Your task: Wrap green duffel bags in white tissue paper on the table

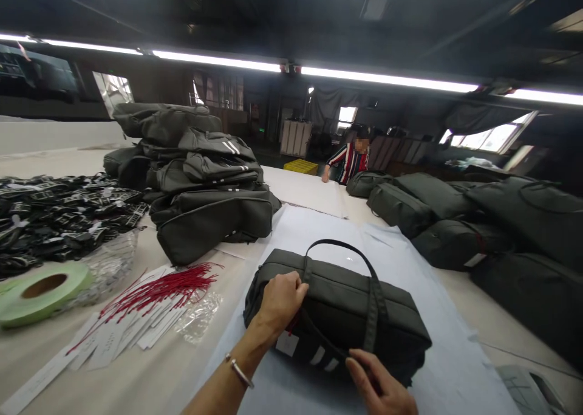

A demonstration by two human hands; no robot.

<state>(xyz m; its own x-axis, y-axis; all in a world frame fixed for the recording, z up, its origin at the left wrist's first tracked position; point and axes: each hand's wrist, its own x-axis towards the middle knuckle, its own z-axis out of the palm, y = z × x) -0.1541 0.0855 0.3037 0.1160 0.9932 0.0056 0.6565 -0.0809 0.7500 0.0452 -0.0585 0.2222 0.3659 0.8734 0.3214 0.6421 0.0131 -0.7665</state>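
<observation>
The right hand (380, 383) has its fingers pinched on the near handle (321, 336) of a dark duffel bag (392, 305), low on the bag's front. The left hand (280, 302) has its fingers curled against the bag's upper front, at the other end; whether they grip anything is hidden. The bag lies under and between the fingers on white sheeting (455, 342) over the tabletop (159, 369), its far handle (341, 243) arching up beyond them. Just below the left fingers hangs a white tag (287, 344), with two white stripes (317, 355) between it and the right fingertips. Left of the left fingers are red-stringed tags (159, 299) and a green tape roll (73, 286); beyond them, stacked bags (214, 220). More bags (460, 242) lie to the right of and beyond the right fingers. Farther off is a person (353, 161) in a striped top.
</observation>
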